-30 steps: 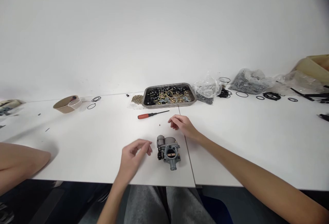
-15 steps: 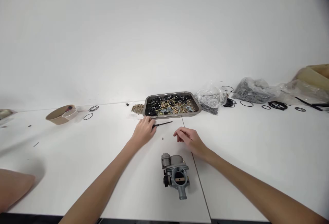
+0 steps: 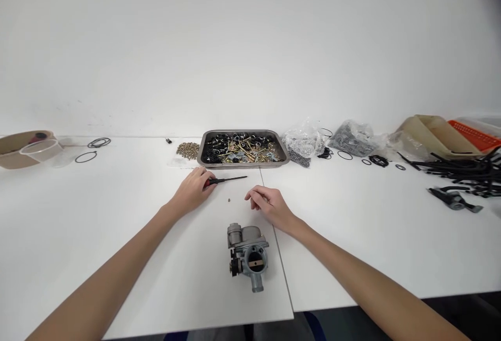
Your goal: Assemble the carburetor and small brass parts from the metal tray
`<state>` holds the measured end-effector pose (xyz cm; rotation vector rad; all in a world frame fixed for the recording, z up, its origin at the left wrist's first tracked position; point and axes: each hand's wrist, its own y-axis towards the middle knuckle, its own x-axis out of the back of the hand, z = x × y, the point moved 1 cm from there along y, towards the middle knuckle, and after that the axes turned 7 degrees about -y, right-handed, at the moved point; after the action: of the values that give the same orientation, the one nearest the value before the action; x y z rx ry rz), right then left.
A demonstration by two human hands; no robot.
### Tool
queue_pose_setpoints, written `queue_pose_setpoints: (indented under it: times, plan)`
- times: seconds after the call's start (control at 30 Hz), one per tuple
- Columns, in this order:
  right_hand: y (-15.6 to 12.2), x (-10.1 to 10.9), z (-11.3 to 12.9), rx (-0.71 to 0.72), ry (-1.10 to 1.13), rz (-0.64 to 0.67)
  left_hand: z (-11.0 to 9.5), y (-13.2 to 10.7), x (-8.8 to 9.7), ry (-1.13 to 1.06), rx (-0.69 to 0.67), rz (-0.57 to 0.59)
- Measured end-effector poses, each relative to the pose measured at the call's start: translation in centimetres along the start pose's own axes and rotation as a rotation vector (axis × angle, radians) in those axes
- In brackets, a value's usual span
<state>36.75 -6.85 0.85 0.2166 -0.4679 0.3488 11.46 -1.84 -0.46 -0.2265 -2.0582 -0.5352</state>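
While my left hand (image 3: 191,190) lay over the red handle of one screwdriver (image 3: 229,178), fingers curled down on it though I could not tell if they had truly closed, its black shaft pointed right across the white table (image 3: 117,210). My right hand (image 3: 268,206) rested just beside it, loosely curled and holding nothing. One tiny screw (image 3: 228,200) lay between my two hands. One grey metal carburetor (image 3: 247,255) stood near me, just below my right hand, its round opening facing me. One steel tray (image 3: 243,149) sat beyond the screwdriver, heaped with black and brass parts too small and tangled to count. One small pile of brass bits (image 3: 188,149) lay to its left. Two clear bags (image 3: 303,142) of dark parts sat to the tray's right. Two black rings (image 3: 93,149) lay far left, near a brown bowl (image 3: 15,148) cut off by the frame edge. Black hoses (image 3: 465,171) at far right ran out of view. The handle was mostly hidden under my fingers.
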Motion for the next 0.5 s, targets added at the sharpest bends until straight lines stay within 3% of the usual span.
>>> queue_pose_setpoints:
  times: [0.23,0.4,0.5]
  plan:
    - [0.3,1.1,0.9,0.013,-0.029,0.079,0.9,0.1,-0.1,-0.099,-0.004,0.001]
    - [3.9,6.1,4.9,0.102,-0.198,0.144,0.7,0.0,0.1,-0.120,0.009,0.013]
    - [7.3,9.0,7.8,0.097,-0.188,0.168,0.4,-0.1,0.4,-0.124,0.010,0.024]
